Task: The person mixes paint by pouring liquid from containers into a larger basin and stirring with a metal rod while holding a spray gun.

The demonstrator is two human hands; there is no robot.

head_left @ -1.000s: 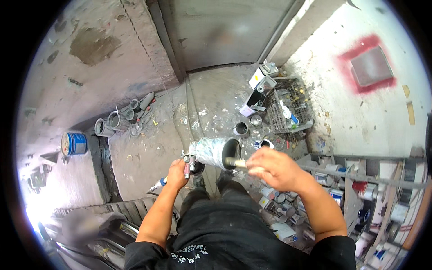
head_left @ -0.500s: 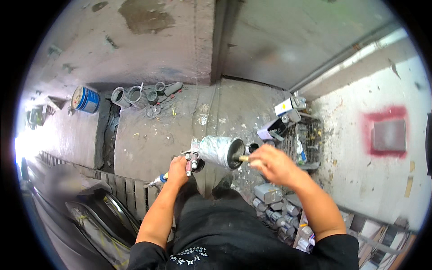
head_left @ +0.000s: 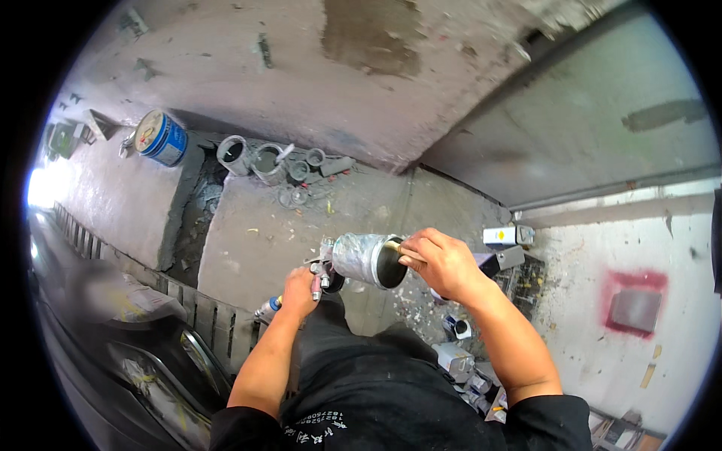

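My left hand (head_left: 300,292) is closed round the grip of a spray gun (head_left: 319,276), held before my waist. Attached to the gun is a paint-smeared, pale grey cup (head_left: 355,255), lying on its side with its dark open mouth facing right. In my right hand (head_left: 445,264), pinched between thumb and fingers, is a brush (head_left: 396,246) with a light wooden handle. Its far end reaches into the cup by the upper rim, so the bristles are hidden. A hose fitting with blue and yellow parts (head_left: 268,308) hangs below my left hand.
Used grey buckets (head_left: 269,162) and a blue paint pail (head_left: 161,138) stand along the far wall. Cans and a white container (head_left: 508,236) crowd the right side. Slatted grating (head_left: 203,319) and a dark car part (head_left: 162,357) lie at left.
The brush has shifted from the lower right of the cup's mouth to its upper rim, and my right hand has risen slightly. My view has rotated, tilting the room around me.
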